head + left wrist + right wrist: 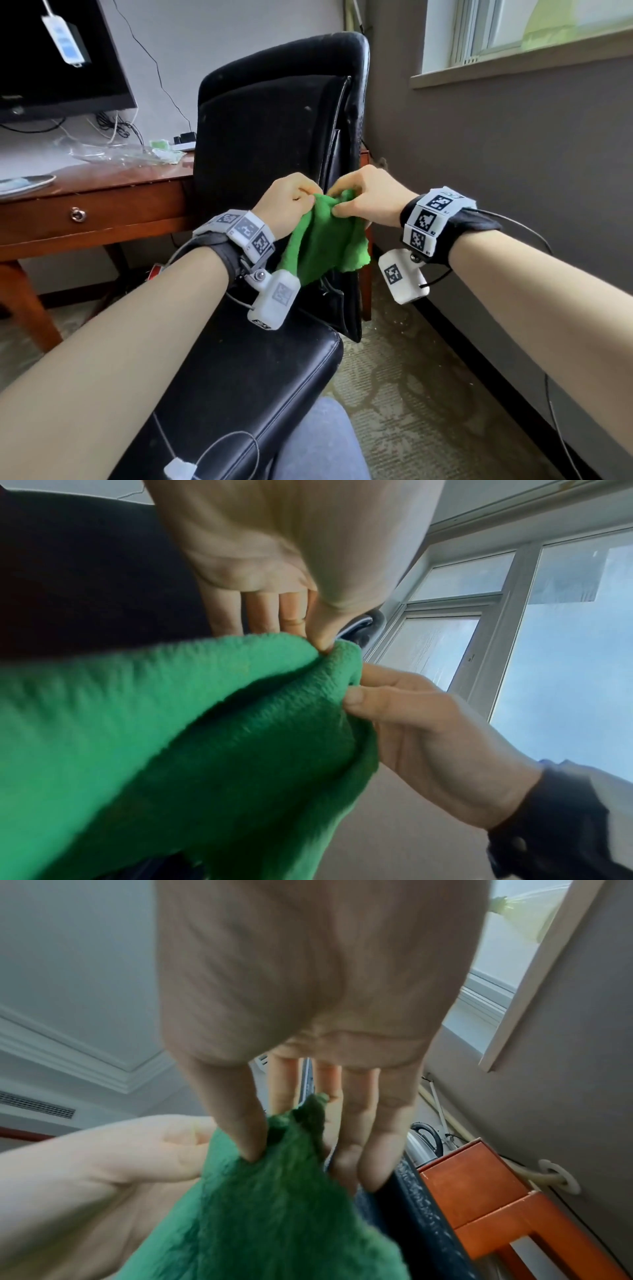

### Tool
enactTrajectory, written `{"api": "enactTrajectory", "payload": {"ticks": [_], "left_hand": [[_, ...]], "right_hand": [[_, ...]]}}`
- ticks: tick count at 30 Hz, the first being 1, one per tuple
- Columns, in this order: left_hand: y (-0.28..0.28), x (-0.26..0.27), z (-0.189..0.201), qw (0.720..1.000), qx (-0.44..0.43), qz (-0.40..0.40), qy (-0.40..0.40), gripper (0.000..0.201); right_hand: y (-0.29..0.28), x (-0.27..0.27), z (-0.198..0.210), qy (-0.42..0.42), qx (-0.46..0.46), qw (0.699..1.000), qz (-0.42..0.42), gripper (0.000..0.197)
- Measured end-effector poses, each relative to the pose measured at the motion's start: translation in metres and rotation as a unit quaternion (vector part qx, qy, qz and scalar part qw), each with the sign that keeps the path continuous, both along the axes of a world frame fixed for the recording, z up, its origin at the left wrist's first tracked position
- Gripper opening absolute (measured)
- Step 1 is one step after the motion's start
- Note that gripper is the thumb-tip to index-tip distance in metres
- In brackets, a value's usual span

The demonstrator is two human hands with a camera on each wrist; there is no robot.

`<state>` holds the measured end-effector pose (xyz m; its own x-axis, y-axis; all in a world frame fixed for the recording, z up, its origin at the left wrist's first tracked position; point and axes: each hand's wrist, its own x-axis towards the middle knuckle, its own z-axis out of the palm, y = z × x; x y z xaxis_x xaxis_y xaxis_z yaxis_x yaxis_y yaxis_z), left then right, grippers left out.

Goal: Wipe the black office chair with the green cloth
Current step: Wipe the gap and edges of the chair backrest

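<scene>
Left hand: the left hand (291,202) pinches the top edge of the fuzzy green cloth (322,240) between thumb and fingers.
Right hand: the right hand (370,198) pinches the same bunched top edge, just beside the left, fingertips nearly meeting.
Cloth: it hangs from both hands in front of the lower backrest, above the seat; whether it touches the backrest cannot be told.
Chair: the black padded leather office chair (274,113) faces the person, its backrest worn and speckled.
Worktop: the reddish-brown wooden worktop (102,192) stands behind the chair, carrying a dark monitor (51,61).
</scene>
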<state>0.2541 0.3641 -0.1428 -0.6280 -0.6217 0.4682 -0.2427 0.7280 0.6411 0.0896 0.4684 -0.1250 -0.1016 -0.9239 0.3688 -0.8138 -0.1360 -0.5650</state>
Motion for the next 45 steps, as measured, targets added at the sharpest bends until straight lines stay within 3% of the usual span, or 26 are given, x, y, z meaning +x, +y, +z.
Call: {"api": "enactTrajectory", "payload": {"ticks": [1,3,10,17,22,25,28,33,37,42,45], "left_hand": [[-0.003,-0.001,0.004,1.000,-0.010,0.002,-0.004,0.020],[-0.010,-0.002,0.014,0.999,-0.029,0.015,-0.006,0.021],[-0.028,-0.020,0.087,0.980,-0.149,0.129,0.031,0.009],[-0.033,-0.074,0.137,0.948,-0.247,0.202,-0.001,0.002],[-0.034,-0.092,0.119,0.929,-0.267,0.248,0.063,0.002],[-0.035,-0.090,0.101,0.930,-0.242,0.254,0.109,0.015],[-0.034,-0.089,0.087,0.934,-0.239,0.251,0.086,0.022],[-0.022,-0.089,0.086,0.924,-0.252,0.285,0.035,0.016],[-0.013,-0.087,0.076,0.918,-0.264,0.296,-0.006,0.017],[-0.008,-0.072,0.038,0.927,-0.227,0.299,0.018,0.017],[-0.004,-0.057,0.004,0.937,-0.201,0.284,0.022,0.019]], "right_hand": [[-0.001,0.001,0.001,0.020,-0.017,1.000,-0.013,0.011],[-0.006,-0.003,0.002,0.045,-0.070,0.996,-0.044,0.015],[-0.030,-0.022,0.031,-0.030,-0.208,0.967,-0.143,0.026],[-0.062,-0.037,0.064,-0.108,-0.232,0.923,-0.286,0.032],[-0.071,-0.034,0.054,-0.212,-0.214,0.920,-0.252,0.042],[-0.072,-0.032,0.045,-0.222,-0.216,0.923,-0.228,0.036],[-0.070,-0.032,0.038,-0.228,-0.233,0.921,-0.214,0.031],[-0.063,-0.033,0.029,-0.277,-0.249,0.908,-0.190,0.020],[-0.063,-0.023,0.017,-0.255,-0.218,0.924,-0.184,0.040],[-0.065,-0.017,0.015,-0.279,-0.222,0.913,-0.197,0.046],[-0.061,-0.019,0.011,-0.271,-0.226,0.917,-0.189,0.038]]}}
